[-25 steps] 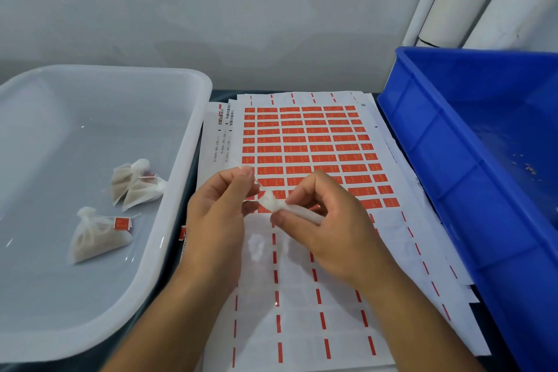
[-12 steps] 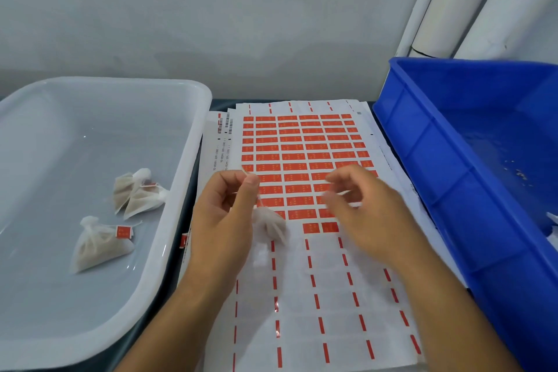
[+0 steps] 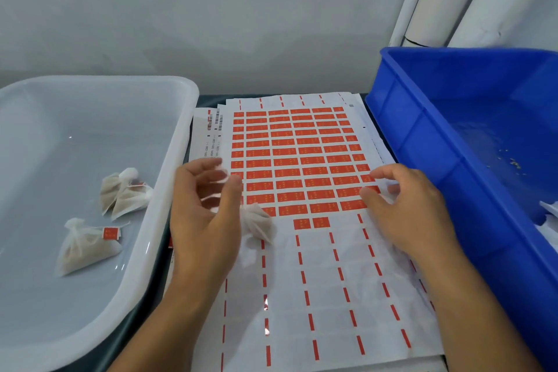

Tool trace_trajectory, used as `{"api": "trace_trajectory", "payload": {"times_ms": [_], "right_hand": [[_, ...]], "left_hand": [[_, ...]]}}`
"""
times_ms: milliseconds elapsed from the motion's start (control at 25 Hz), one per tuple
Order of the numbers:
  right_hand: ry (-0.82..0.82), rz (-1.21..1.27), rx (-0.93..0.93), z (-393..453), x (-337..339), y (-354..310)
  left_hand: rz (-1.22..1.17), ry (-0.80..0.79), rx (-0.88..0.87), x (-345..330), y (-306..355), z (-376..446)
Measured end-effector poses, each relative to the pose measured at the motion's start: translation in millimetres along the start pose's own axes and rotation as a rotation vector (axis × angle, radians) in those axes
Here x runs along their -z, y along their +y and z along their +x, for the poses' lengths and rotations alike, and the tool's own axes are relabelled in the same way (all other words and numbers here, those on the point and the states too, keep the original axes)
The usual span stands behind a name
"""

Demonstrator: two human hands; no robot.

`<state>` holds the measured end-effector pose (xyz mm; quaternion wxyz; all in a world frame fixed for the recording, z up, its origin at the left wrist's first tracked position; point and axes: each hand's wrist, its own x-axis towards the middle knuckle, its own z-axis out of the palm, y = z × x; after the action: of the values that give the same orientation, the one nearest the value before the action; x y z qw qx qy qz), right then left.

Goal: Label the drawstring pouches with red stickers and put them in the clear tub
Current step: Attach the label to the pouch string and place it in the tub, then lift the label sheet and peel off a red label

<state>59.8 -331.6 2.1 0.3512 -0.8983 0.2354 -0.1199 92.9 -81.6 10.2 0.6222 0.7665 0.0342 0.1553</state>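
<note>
- The clear tub (image 3: 169, 178) stands at the far left with three drawstring pouches inside: a pair lying against each other (image 3: 125, 193) and a single one (image 3: 86, 246) nearer the camera that shows a red sticker on its string; this is where the pouch in hand should end up, so keep the path over the near rim free
- The left hand (image 3: 205, 214) has its grip on the string of an unlabelled pouch (image 3: 256, 222), thumb and fingers pinching it so the bag dangles just over the sticker sheet (image 3: 302, 166); holding the string taut and apart from the bag would give the label a clean tail to fold round
- The right hand (image 3: 410, 208) hovers with loosely curled fingers at the right edge of the red rows, holding nothing I can make out; my guess is it should lift a sticker by one corner with a fingernail, peeling slowly so the neighbouring ones stay put
- The blue crate (image 3: 422, 142) at the far right holds more white pouches (image 3: 548, 220), only partly in view
</note>
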Motion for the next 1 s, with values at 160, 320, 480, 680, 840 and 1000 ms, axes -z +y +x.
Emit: {"api": "trace_trajectory", "payload": {"times_ms": [160,320,480,680,840,1000], "right_hand": [[0.051,0.132,-0.041,2,3,1],[0.108,0.062,-0.002,-1,3,-1],[0.039,0.153,-0.04,0,4,0],[0.055,0.133,-0.018,-2,3,-1],[0.074,0.152,-0.016,0,6,0],[0.089,0.267,-0.077,1,16,-5]], "left_hand": [[0.395,-0.039,-0.397,-1,2,-10],[0.486,-0.376,-0.774,-4,2,-25],[0.73,-0.801,-0.511,-13,1,-36],[0.849,-0.734,-0.362,-12,-12,-30],[0.92,-0.651,-0.326,-8,-20,-27],[0.967,-0.601,-0.307,-9,-23,-25]]}}
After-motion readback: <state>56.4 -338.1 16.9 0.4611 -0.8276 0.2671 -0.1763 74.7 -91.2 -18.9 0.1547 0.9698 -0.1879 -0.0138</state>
